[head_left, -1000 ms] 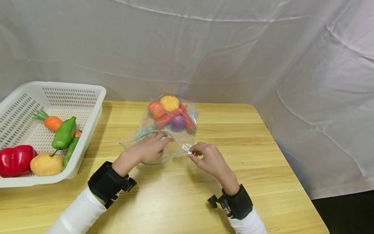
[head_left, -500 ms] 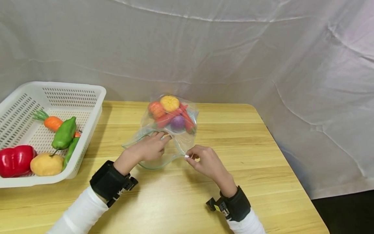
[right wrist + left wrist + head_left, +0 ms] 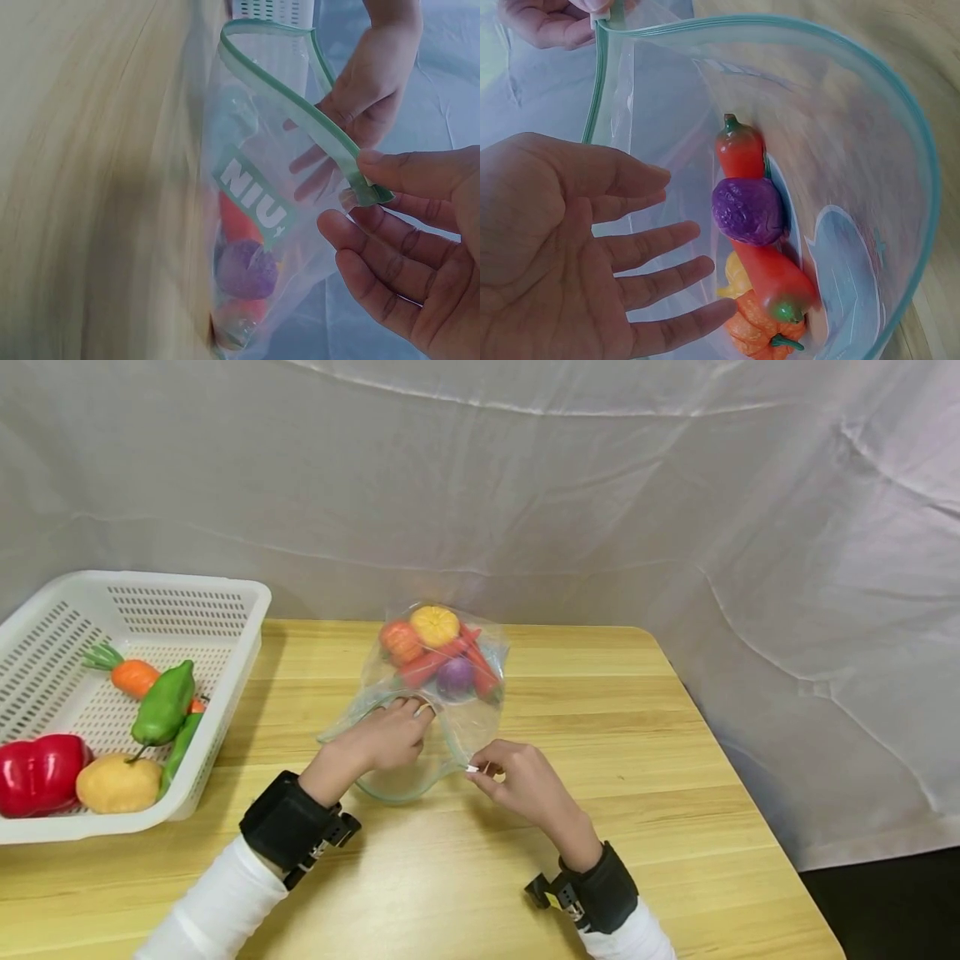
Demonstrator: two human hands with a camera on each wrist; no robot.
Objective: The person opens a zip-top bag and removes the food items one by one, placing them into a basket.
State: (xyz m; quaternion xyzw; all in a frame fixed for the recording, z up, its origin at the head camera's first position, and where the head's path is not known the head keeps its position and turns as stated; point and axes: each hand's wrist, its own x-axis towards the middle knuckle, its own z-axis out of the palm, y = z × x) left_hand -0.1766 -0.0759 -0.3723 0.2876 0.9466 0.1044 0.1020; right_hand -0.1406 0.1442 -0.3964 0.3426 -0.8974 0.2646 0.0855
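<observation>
A clear zip bag [image 3: 480,720] with a green-edged mouth lies on the table. Inside it are a yellow pumpkin [image 3: 435,626], an orange pumpkin [image 3: 759,328], red peppers [image 3: 774,276] and a purple, round vegetable [image 3: 748,211]. My left hand [image 3: 390,735] reaches into the bag's mouth, its fingers [image 3: 660,289] extended and spread, holding nothing. Between thumb and fingertips, my right hand [image 3: 528,783] pinches the white slider [image 3: 471,768] at the mouth's right corner. The right wrist view shows the mouth gaping, with the left fingers visible through the plastic.
A white perforated basket [image 3: 255,635] stands at the left, holding a carrot [image 3: 135,678], green peppers [image 3: 163,703], a red bell pepper [image 3: 43,774] and a yellow potato-like vegetable [image 3: 120,782]. Grey cloth [image 3: 480,485] hangs behind the wooden table [image 3: 637,718].
My right hand has moved slightly left and nearer to me with the bag's corner. The mouth has widened toward me. My left hand has barely shifted; the vegetables stay in place.
</observation>
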